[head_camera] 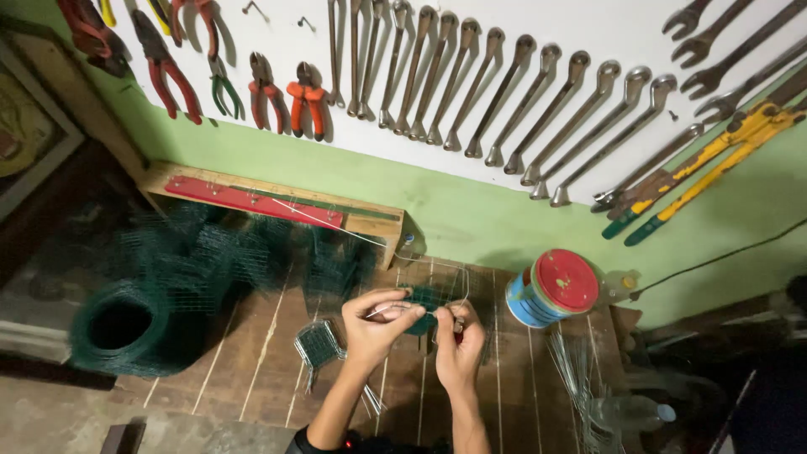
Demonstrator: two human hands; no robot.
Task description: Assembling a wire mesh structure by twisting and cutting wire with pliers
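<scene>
While the left hand (376, 324) is pinching a thin wire (437, 296) with fingers together, the right hand (459, 343) is clamping a small tool on it, both over a green mesh piece (424, 298) above the wooden tabletop (252, 370). Keeping the wire taut and the mesh steady seems wise. A mesh roll (118, 328), a small mesh scrap (318, 343), a red-lidded tin (551, 288) and loose wires (580, 378) are crowding the space nearby.
</scene>
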